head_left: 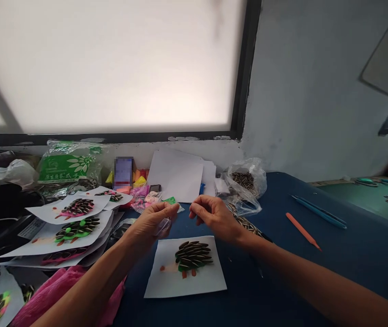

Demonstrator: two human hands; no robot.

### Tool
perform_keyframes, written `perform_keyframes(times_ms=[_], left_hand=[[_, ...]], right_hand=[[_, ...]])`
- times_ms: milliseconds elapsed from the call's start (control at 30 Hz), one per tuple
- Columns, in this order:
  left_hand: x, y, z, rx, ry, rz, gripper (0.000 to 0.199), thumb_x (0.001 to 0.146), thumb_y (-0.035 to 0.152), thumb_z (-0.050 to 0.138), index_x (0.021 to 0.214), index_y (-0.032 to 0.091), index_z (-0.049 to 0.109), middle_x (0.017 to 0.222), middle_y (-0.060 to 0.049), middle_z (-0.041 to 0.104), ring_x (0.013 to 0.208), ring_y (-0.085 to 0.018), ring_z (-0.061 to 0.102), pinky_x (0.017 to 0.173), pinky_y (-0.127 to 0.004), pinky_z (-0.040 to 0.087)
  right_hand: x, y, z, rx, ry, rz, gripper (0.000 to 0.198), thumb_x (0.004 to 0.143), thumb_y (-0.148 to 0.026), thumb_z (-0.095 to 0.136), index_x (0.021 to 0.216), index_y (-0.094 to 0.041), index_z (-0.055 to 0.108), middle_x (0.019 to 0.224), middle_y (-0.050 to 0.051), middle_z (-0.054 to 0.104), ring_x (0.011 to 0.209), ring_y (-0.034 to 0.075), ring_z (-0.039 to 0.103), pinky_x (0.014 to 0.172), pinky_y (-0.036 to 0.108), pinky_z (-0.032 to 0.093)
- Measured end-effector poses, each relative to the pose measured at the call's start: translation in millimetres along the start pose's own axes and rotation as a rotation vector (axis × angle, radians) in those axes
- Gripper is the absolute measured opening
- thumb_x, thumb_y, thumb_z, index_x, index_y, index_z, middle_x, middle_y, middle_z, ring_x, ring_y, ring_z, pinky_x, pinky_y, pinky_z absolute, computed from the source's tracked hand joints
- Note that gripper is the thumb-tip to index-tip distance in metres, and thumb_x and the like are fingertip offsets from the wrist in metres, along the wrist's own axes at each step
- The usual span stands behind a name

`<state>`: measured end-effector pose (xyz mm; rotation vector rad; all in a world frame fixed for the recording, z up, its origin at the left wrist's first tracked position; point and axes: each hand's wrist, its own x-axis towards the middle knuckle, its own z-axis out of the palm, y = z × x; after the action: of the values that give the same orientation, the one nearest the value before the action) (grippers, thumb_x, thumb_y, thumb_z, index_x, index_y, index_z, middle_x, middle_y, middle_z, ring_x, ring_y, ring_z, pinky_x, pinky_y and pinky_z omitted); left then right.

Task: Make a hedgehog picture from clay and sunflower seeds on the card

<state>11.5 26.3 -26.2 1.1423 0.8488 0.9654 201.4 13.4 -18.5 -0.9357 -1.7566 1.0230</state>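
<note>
My left hand (pixel 155 220) is closed in a pinch on a small clear plastic packet (pixel 164 227), part of which hangs under the fingers. Close by on the right, my right hand (pixel 216 218) has its fingers curled together; whatever may be between the tips is too small to make out. Both hands hover over a white paper card (pixel 160 290) on the table. On it lies a hedgehog figure (pixel 194 255) with a coat of striped sunflower seeds, a green edge, brown feet and a brown nose. Loose seeds (pixel 246 223) lie partly hidden behind my right wrist.
Finished-looking hedgehog cards (pixel 78 207) are stacked at left, beside a pink cloth (pixel 61 290). Behind are a green seed bag (pixel 67 165), a phone (pixel 123 172), white paper sheets (pixel 175 175) and a plastic bag of seeds (pixel 243 180). Tweezers (pixel 318 211) and an orange tool (pixel 303 230) lie right.
</note>
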Motion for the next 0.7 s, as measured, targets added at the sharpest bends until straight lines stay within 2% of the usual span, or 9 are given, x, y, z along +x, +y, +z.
perform_keyframes(times_ms=[200, 300, 367, 433, 567, 700], left_hand=[[-4.7, 1.5, 6.9, 0.03, -0.046, -0.072, 0.047, 0.069, 0.061, 0.075, 0.069, 0.014, 0.067, 0.059, 0.001, 0.061, 0.035, -0.004, 0.038, 0.035, -0.018, 0.02], [-7.2, 1.2, 11.7, 0.104, -0.092, -0.047, 0.049, 0.074, 0.062, 0.07, 0.063, 0.015, 0.067, 0.047, 0.004, 0.05, 0.036, -0.005, 0.034, 0.036, -0.019, 0.022], [-9.5, 2.5, 15.2, 0.151, -0.13, -0.031, 0.05, 0.077, 0.062, 0.066, 0.061, 0.015, 0.067, 0.039, 0.008, 0.037, 0.035, -0.005, 0.027, 0.037, -0.02, 0.021], [-12.0, 4.8, 17.8, 0.188, -0.162, -0.026, 0.05, 0.078, 0.063, 0.065, 0.062, 0.016, 0.069, 0.038, 0.01, 0.03, 0.035, -0.005, 0.022, 0.038, -0.02, 0.019], [-15.7, 7.6, 18.4, 0.21, -0.188, -0.033, 0.052, 0.078, 0.065, 0.063, 0.073, 0.015, 0.074, 0.043, 0.01, 0.029, 0.038, -0.007, 0.02, 0.037, -0.021, 0.017], [-17.9, 6.0, 17.2, 0.172, -0.202, -0.091, 0.05, 0.075, 0.066, 0.067, 0.08, 0.016, 0.07, 0.049, 0.008, 0.038, 0.04, -0.007, 0.025, 0.037, -0.02, 0.021]], right_hand=[[-3.5, -6.8, 0.4, -0.016, -0.008, -0.039, 0.018, 0.09, -0.032, 0.06, 0.085, -0.015, 0.063, 0.078, 0.002, 0.065, 0.067, 0.013, 0.059, 0.063, 0.026, 0.049], [-5.8, -10.4, 2.2, -0.06, -0.029, -0.056, 0.021, 0.084, -0.035, 0.069, 0.09, -0.015, 0.062, 0.079, 0.003, 0.066, 0.072, 0.014, 0.061, 0.066, 0.028, 0.05], [-6.3, -11.0, 2.9, -0.025, -0.069, -0.038, 0.024, 0.083, -0.036, 0.071, 0.09, -0.015, 0.061, 0.076, 0.002, 0.066, 0.069, 0.014, 0.062, 0.064, 0.028, 0.05], [-5.9, -10.7, 2.5, 0.011, -0.087, -0.025, 0.025, 0.083, -0.037, 0.071, 0.089, -0.015, 0.06, 0.071, 0.001, 0.065, 0.065, 0.014, 0.061, 0.062, 0.028, 0.05], [-4.4, -11.6, -1.0, -0.014, -0.062, -0.026, 0.026, 0.078, -0.035, 0.076, 0.087, -0.016, 0.06, 0.067, -0.002, 0.062, 0.06, 0.012, 0.058, 0.056, 0.025, 0.048], [-4.5, -16.9, -2.7, -0.014, -0.115, 0.015, 0.031, 0.075, -0.033, 0.079, 0.094, -0.015, 0.062, 0.069, -0.002, 0.062, 0.061, 0.011, 0.058, 0.055, 0.024, 0.048]])
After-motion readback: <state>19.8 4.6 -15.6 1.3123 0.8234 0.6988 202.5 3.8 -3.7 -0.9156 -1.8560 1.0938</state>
